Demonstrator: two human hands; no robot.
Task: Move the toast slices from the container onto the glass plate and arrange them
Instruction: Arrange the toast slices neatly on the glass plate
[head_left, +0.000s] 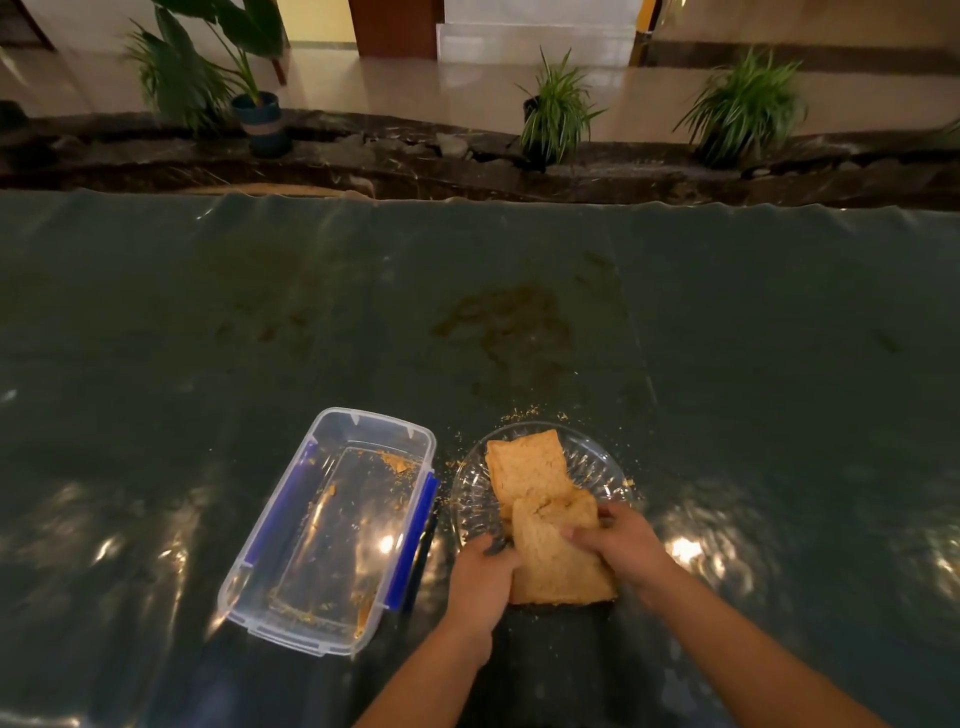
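A clear plastic container (332, 525) with blue side clips sits at the left, holding only crumbs. To its right is the glass plate (597, 462) with toast slices on it. One toast slice (527, 465) lies flat at the far side of the plate. A nearer stack of toast (558, 561) overlaps it and hangs over the plate's near edge. My left hand (480, 582) grips the stack's left edge. My right hand (621, 545) grips its right edge, thumb on top.
The table is covered with a shiny dark green sheet (467, 312), with a brownish stain beyond the plate. Crumbs lie scattered around the plate. Beyond the table's far edge are a dark stone ledge and potted plants (556, 109).
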